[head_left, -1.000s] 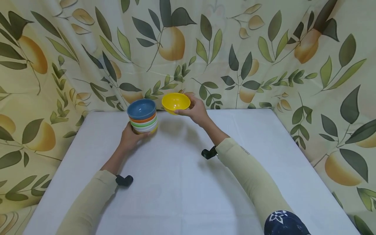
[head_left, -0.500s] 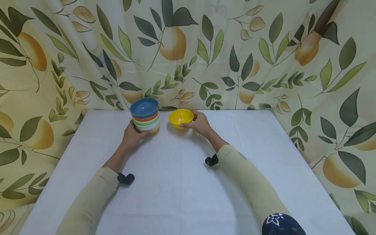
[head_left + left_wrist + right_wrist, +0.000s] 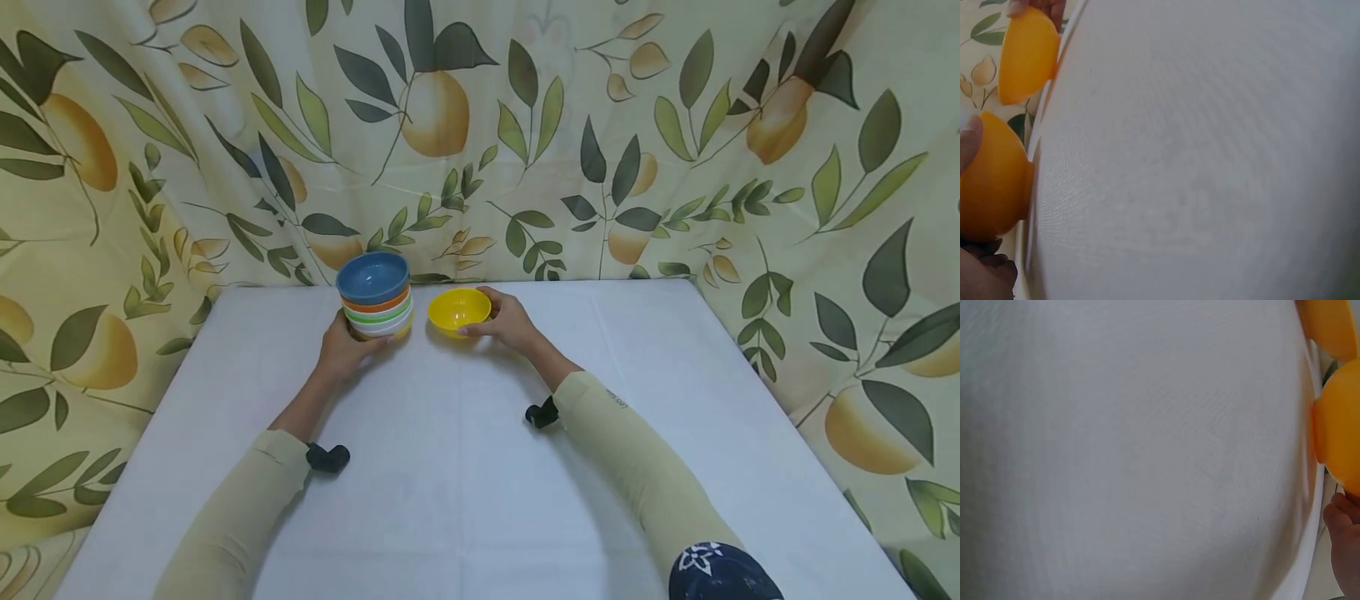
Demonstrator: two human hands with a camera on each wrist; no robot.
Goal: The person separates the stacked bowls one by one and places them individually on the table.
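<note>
Head view: my left hand [image 3: 347, 347] grips the bowl stack [image 3: 377, 293], and my right hand [image 3: 512, 322] pinches the single yellow bowl [image 3: 456, 310] just beside it, near the far edge of the tabletop [image 3: 465, 467]; a knock between them could topple the stack. Left wrist view: the narrow foot [image 3: 1027, 190] of the yellow bottom bowl [image 3: 991, 181] is the likely tipping point. Right wrist view: I cannot confirm seating, so uneven release could tilt the single yellow bowl.
</note>
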